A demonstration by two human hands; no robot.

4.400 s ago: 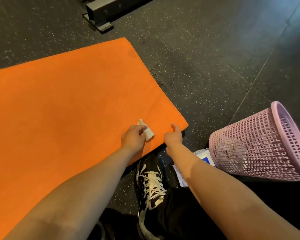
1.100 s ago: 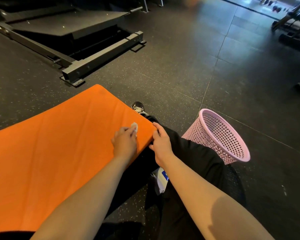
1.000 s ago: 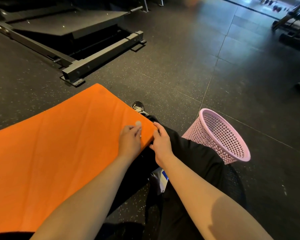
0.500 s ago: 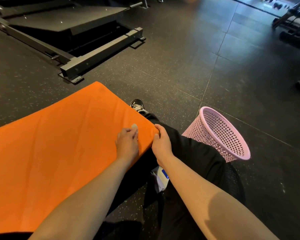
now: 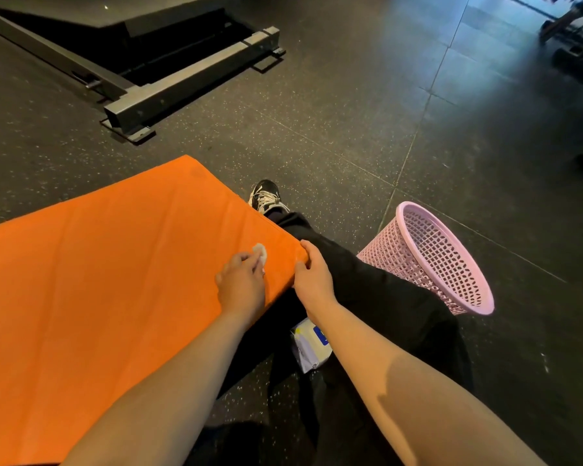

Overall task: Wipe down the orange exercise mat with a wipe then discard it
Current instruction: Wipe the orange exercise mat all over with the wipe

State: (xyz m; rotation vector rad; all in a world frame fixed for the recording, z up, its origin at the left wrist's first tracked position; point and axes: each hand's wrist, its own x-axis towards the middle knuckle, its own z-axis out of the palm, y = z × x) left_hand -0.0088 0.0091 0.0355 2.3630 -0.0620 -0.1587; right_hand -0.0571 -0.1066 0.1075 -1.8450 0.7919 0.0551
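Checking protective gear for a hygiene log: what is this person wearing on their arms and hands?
Nothing: the left hand and right hand are ungloved; both forearms are bare to the frame's edge, no sleeve, watch or bracelet in view.

Dark speckled floor (image 5: 317, 129); steel frame (image 5: 182, 92); perhaps racks (image 5: 572, 25)

No legible text anywhere; wipe packet (image 5: 305, 351) shows blue label patch (lettering too blurred).

Basket (image 5: 433, 260) right of mat (image 5: 98, 280)
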